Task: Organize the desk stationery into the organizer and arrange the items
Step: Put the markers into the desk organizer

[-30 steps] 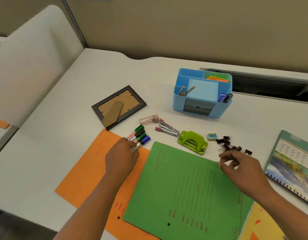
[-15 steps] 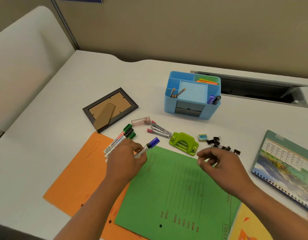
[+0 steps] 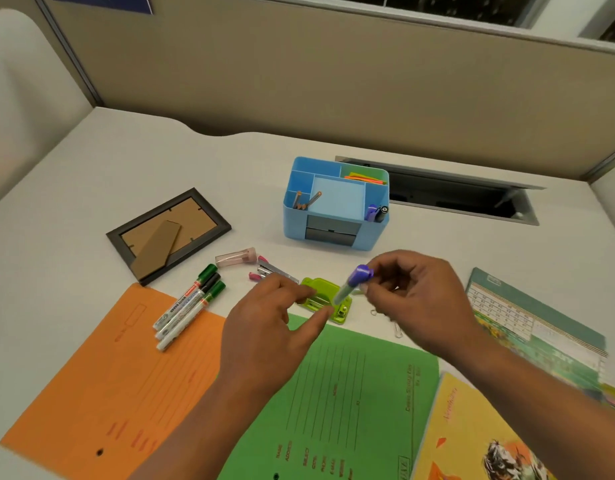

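The white desk (image 3: 153,161) ran up to a tan partition (image 3: 299,81), and the blue organizer (image 3: 372,233) stood near the back. My right hand (image 3: 420,299) pinched the purple-capped marker (image 3: 351,284) near its cap, holding it tilted in the air over the green punch (image 3: 318,286), in front of the organizer. My left hand (image 3: 264,329) hung loose beside it, fingers spread, gripping nothing. Three more markers (image 3: 192,306) lay at the edge of the orange folder (image 3: 102,382).

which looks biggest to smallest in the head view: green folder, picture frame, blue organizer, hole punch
1. green folder
2. picture frame and blue organizer, too alike to rank
3. hole punch, partly hidden
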